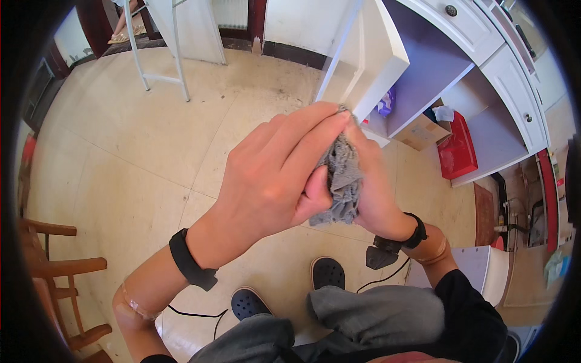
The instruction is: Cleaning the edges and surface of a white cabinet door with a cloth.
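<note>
A crumpled grey cloth is bunched between my two hands, near the middle of the view. My left hand grips it from the left, with its thumb pressed against the folds. On the other side my right hand holds the cloth, its fingers partly hidden behind it. The fingertips of both hands meet at the cloth's upper end. Just beyond them stands a white cabinet door, swung open; whether the hands touch it I cannot tell.
At the right, the open white cabinet holds a purple package, a cardboard box and a red box. A white metal frame stands at the upper left, wooden chairs at the left. Black cables hang near my legs.
</note>
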